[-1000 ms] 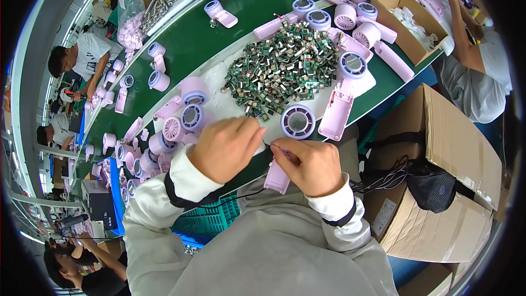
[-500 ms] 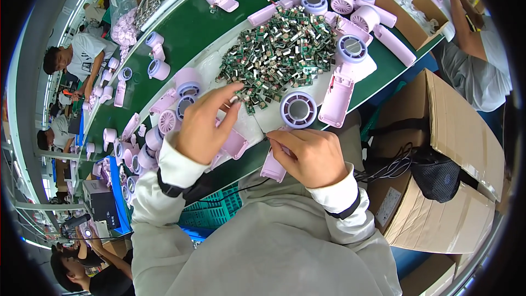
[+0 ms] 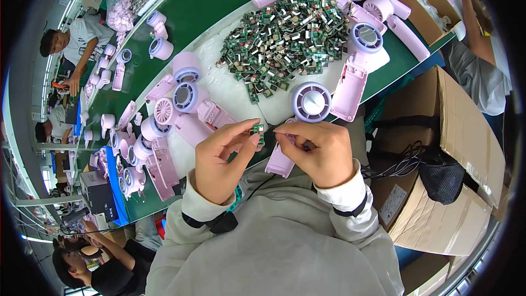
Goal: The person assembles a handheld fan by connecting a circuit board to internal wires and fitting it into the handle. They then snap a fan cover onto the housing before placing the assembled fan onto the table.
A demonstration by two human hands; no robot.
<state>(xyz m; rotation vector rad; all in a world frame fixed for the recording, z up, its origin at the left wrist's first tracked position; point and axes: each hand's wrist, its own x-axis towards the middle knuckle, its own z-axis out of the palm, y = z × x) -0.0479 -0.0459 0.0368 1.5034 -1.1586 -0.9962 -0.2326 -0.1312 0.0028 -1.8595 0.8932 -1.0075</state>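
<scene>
My left hand pinches a small green circuit board between thumb and fingertips, just left of my other hand. My right hand is closed in a pinch over the middle of a pink handheld fan; what its fingertips hold is too small to make out. The fan's round head, with a lilac ring, shows beyond the hand, and the lower end of its open handle shows below. Beyond both hands, a big pile of green circuit boards lies on a white sheet.
More pink fans and shells lie left of the pile, including an open handle shell. Another open fan rests at the right. A cardboard box stands right of me; a smaller carton sits at the far right. Other people work nearby.
My left hand has drawn back from the pile's edge toward my right hand, with a circuit board now between its fingertips. My right hand stays pinched over the fan. The view has shifted slightly.
</scene>
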